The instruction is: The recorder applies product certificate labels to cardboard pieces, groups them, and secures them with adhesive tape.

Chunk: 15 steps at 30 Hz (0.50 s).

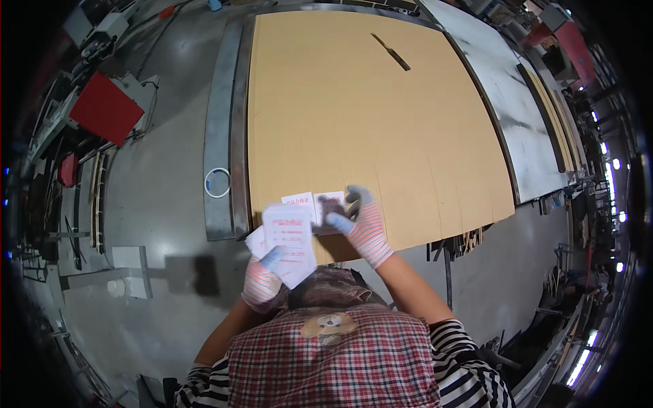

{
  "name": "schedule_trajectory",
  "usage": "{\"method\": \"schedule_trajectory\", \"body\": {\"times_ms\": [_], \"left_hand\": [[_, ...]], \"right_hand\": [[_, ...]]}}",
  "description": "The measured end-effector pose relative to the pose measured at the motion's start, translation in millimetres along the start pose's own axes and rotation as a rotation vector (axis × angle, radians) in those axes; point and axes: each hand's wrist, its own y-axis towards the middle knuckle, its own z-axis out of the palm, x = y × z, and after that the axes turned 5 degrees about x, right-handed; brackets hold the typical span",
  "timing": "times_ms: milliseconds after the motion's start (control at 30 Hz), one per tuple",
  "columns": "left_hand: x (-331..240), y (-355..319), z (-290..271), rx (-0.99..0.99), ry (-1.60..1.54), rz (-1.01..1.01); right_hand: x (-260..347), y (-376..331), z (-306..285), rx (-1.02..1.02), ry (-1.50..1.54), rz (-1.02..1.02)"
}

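My left hand (262,282), in a striped glove with a blue thumb, grips a small stack of white printed slips (291,234) fanned near the cardboard's front edge. The thumb lies on top of the stack. My right hand (367,228), gloved alike, reaches over the cardboard with thumb and fingers apart. Just left of it, two white slips with red print lie side by side: a left slip (298,199) and a right slip (330,196). A dark patch covers part of the right slip; whether it is shadow or an object I cannot tell.
A large brown cardboard sheet (360,122) covers the work table. A dark slim tool (391,52) lies at its far right. A tape roll (218,183) rests on the metal beam (219,136) at left. Beyond the right edge stretches a pale panel (503,95).
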Motion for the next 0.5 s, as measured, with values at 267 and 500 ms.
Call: {"method": "schedule_trajectory", "body": {"times_ms": [267,500], "left_hand": [[14,18,23,0.072,0.024,0.018],[29,29,-1,0.011,0.099,-0.020]], "right_hand": [[-2,-18,4,0.335,-0.059,0.304],[-16,-24,-5,0.226,0.170,0.366]]}}
